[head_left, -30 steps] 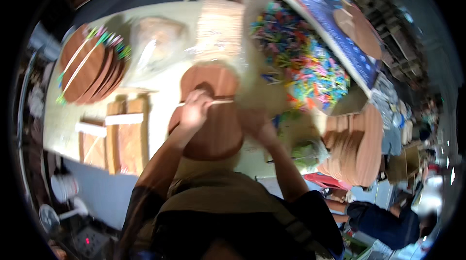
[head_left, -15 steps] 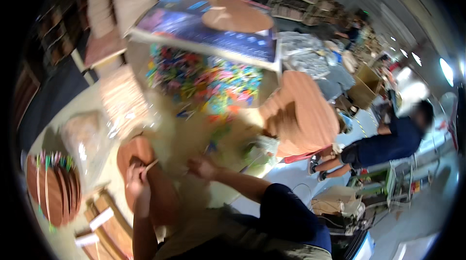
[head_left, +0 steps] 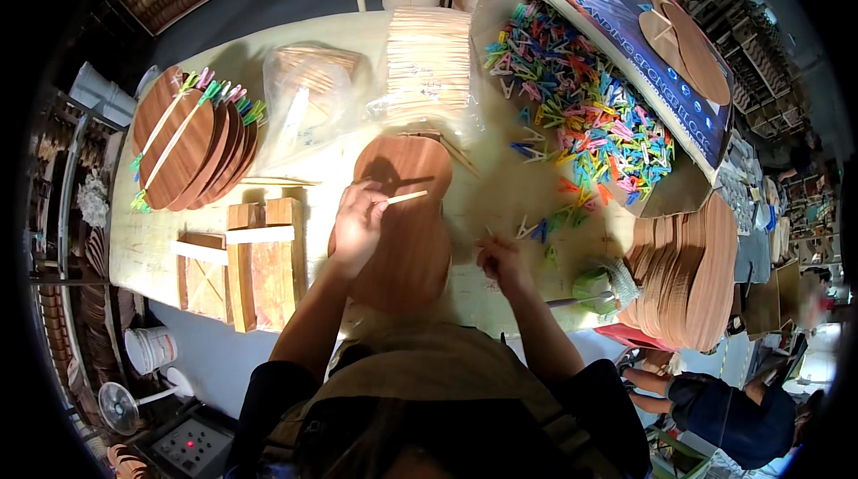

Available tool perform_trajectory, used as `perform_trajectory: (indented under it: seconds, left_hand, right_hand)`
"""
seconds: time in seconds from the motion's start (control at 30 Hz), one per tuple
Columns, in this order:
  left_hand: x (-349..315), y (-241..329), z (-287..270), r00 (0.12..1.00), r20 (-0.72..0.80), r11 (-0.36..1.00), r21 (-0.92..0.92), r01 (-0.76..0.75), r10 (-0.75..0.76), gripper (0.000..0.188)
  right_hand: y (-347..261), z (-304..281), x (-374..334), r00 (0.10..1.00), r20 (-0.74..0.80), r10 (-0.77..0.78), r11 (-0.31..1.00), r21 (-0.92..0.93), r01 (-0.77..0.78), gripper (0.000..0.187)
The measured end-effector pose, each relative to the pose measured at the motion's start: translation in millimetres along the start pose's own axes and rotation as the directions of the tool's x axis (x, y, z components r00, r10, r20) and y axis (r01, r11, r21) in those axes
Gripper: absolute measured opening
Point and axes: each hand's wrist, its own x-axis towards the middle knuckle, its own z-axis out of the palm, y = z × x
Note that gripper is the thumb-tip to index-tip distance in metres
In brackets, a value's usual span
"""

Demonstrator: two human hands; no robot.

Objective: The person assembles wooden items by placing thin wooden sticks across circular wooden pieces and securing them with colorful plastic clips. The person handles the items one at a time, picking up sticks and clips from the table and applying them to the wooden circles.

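My left hand (head_left: 359, 222) pinches a thin, pale wooden strip (head_left: 408, 197) between thumb and fingers. Beneath it, a reddish-brown, guitar-shaped wooden panel (head_left: 402, 251) lies flat on the table, its waist partly covered by the hand. Over the bare tabletop to the panel's right is my right hand (head_left: 503, 263), its fingers curled together; a small pale tip shows at them, too small to name. Several loose plastic clothespins (head_left: 539, 231) lie just beyond that hand. Another strip (head_left: 458, 154) rests by the panel's far end.
A cardboard box (head_left: 661, 197) of colourful clothespins stands far right. Panels (head_left: 174, 144) with clipped strips stand at left, behind wooden blocks (head_left: 268, 256). Bundled strips (head_left: 427, 59) lie at the back. A green pot (head_left: 594, 287) and stacked panels (head_left: 688, 269) are at right, near another person (head_left: 728, 412).
My view has swung toward the left side of the table and sharpened. My left hand still holds the strip over the panel. The fingers of my right hand are now curled together.
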Motion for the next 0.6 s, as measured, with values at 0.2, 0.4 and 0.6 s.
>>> perform_trajectory:
  seconds: [0.2, 0.4, 0.6]
  left_hand:
    - [-9, -8, 1, 0.996, -0.035, 0.995, -0.056, 0.086, -0.088, 0.003]
    - [-14, 2, -12, 0.996, -0.042, 0.997, -0.012, 0.081, -0.081, 0.007]
    - [-20, 5, -11, 0.998, -0.02, 0.998, 0.007, 0.065, -0.065, 0.006]
  right_hand:
    - [-14, 41, -14, 0.973, 0.221, 0.07, 0.881, -0.471, 0.044, 0.024]
    - [-2, 35, -11, 0.997, 0.081, -0.001, 0.968, -0.248, 0.021, 0.021]
    - [4, -17, 20, 0.99, 0.138, -0.037, 0.949, -0.307, 0.078, 0.017]
